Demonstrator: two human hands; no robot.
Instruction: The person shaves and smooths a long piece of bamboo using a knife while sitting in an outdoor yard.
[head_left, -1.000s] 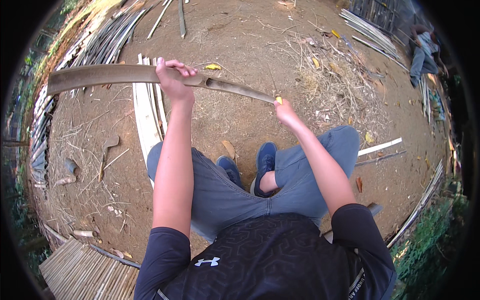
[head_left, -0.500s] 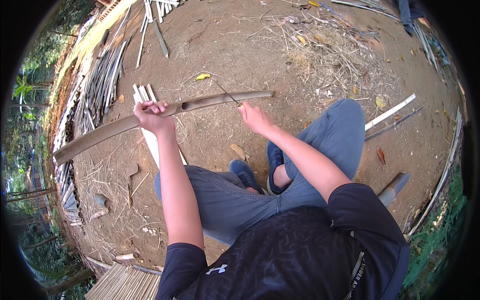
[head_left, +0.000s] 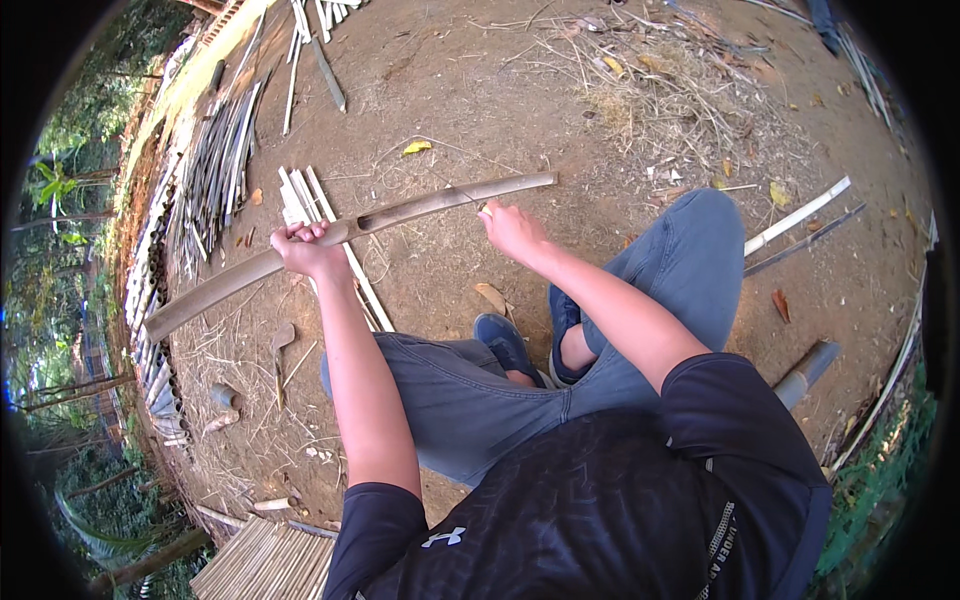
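Note:
A long split bamboo slat [head_left: 420,207] stretches from the left rim toward the upper middle, held off the dirt ground. My left hand [head_left: 308,250] is closed around it about midway along. My right hand [head_left: 512,230] is just below the slat's right part, fingers pinched; a thin dark blade or strip seems to run from it up to the slat, too fine to tell. I am seated, knees in blue trousers and blue shoes below the hands.
Pale bamboo strips [head_left: 318,225] lie on the ground under the slat. Bundles of dark slats [head_left: 205,180] line the left side. Dry straw [head_left: 670,90] litters the upper right. A white strip [head_left: 795,217] lies at right, a woven mat [head_left: 262,562] at bottom left.
The slat has swung so its left end dips lower and its right end points up-right. Both hands have shifted slightly right along with it; the view has tilted.

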